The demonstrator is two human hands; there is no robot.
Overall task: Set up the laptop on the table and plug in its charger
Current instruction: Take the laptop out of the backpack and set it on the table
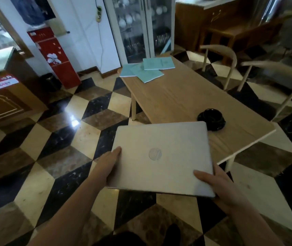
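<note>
A closed silver laptop point(161, 157) with a round logo on its lid is held flat in the air, partly over the near corner of the wooden table point(177, 98). My left hand point(108, 166) grips its left edge, thumb on the lid. My right hand point(214, 183) grips its near right corner, thumb on top. A black coiled charger point(211, 118) lies on the table just beyond the laptop's far right corner. A power strip point(98, 14) hangs on the far wall with a white cord running down.
Three teal booklets point(147, 70) lie at the table's far end. Two pale chairs point(219, 57) stand on the table's right side. A red water dispenser point(53, 55), a black bin point(50, 81) and a glass cabinet point(141, 27) line the far wall. The floor is checkered tile.
</note>
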